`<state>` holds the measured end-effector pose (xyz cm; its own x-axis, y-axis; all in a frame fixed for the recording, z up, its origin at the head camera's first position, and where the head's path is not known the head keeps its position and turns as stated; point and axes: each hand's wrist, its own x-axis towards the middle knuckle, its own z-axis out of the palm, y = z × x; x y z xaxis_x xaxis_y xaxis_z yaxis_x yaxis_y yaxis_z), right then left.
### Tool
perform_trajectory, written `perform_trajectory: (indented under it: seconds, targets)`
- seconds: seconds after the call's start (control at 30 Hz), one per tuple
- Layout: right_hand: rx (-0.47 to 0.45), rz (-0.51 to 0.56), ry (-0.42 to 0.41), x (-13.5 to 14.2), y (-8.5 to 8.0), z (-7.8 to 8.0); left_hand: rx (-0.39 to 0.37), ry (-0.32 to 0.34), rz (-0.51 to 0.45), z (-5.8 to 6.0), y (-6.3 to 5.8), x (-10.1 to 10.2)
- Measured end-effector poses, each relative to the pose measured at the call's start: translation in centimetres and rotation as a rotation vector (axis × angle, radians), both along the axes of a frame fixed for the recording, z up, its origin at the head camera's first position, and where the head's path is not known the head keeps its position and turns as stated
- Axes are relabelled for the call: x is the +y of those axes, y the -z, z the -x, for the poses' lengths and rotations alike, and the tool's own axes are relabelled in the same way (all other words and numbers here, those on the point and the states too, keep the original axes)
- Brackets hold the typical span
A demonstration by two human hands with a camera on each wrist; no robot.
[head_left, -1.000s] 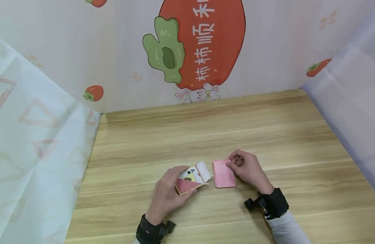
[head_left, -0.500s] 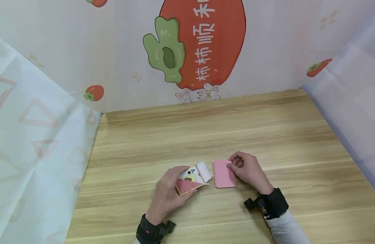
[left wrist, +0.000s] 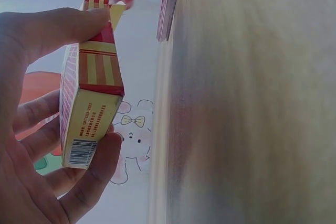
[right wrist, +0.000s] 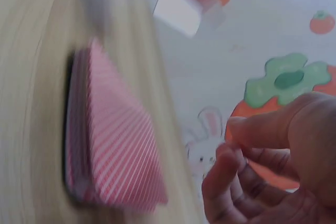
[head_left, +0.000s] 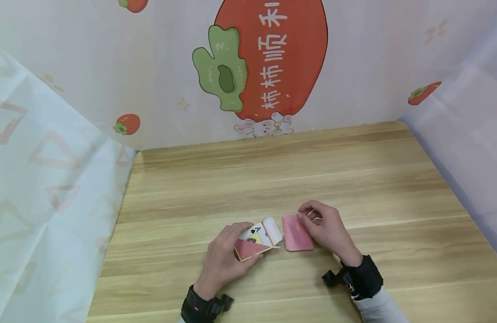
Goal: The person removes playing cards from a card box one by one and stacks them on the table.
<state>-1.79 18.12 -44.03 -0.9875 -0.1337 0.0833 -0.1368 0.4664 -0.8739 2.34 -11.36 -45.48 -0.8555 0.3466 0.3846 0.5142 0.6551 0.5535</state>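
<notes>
My left hand grips a playing-card box, with fingers on its far side and thumb on its near edge. An ace of spades shows on its face, and its white end flap stands open toward the right. In the left wrist view, the box's barcoded end faces the camera. A stack of red-backed playing cards lies face down on the table, just right of the box. My right hand hovers at the stack's upper right corner. In the right wrist view its loosely curled fingers are apart from the cards and hold nothing.
The wooden table extends around both hands. A white cloth with a large persimmon print hangs behind it. Pale sheets border the left and right sides. Each wrist wears a black camera strap.
My right hand has come away from the stack's corner, rising slightly with its fingers loosened. The left hand keeps its grip on the box. The head view has tilted slightly.
</notes>
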Motion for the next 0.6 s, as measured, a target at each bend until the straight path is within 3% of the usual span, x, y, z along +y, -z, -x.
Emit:
perform_trajectory:
  seconds: [0.3, 0.5, 0.6]
  targets:
    - [-0.014, 0.158, -0.201, -1.6, -1.5, -1.4, -0.007, 0.045, -0.02, 0.0, 0.0, 0.1]
    - [0.047, 0.215, -0.354, -3.2, -1.0, -2.0, -0.013, 0.106, -0.041, 0.0, 0.2, 0.2]
    - [0.07, 0.202, -0.391, -3.9, -0.6, -2.2, -0.015, 0.135, -0.045, -0.1, 0.3, 0.2]
